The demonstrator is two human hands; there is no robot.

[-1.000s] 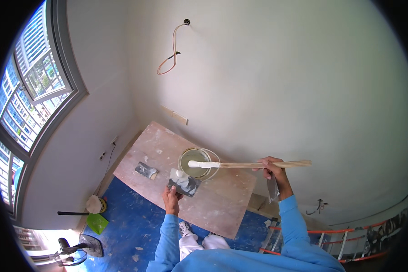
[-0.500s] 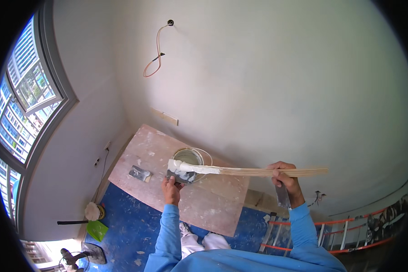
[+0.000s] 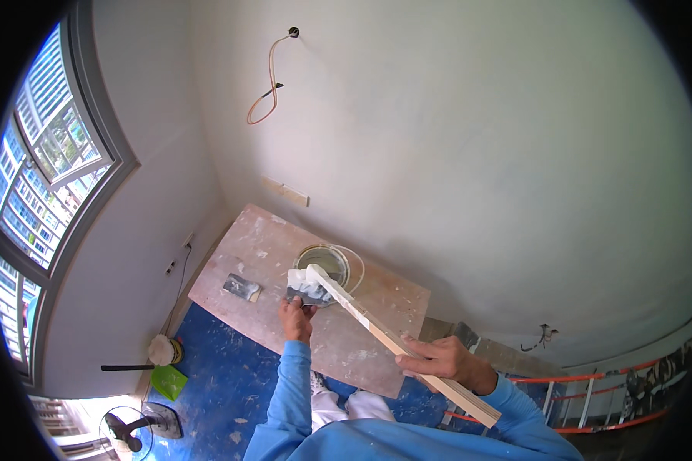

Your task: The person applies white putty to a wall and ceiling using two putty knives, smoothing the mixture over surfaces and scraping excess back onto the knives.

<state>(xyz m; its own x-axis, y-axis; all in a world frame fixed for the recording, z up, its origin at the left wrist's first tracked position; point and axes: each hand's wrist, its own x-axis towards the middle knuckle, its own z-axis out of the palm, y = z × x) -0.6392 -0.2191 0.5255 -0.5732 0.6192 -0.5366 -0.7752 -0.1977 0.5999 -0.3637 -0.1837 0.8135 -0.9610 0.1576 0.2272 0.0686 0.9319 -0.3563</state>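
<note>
My right hand (image 3: 444, 361) is clenched around a long pale wooden batten (image 3: 392, 342), fingers wrapped over its top edge near the middle of its length. The batten slants from my lower right up to the left, its far end coated in white filler and resting against the flat metal plastering trowel (image 3: 309, 290) that my left hand (image 3: 296, 316) grips by the handle, fingers closed. Both tools hang above a paint-spattered pinkish board table (image 3: 284, 307). Just behind the trowel stands a round white bucket (image 3: 324, 261) on the table, and a second small grey trowel (image 3: 241, 287) lies to the left on the same board, well apart from my hands.
</note>
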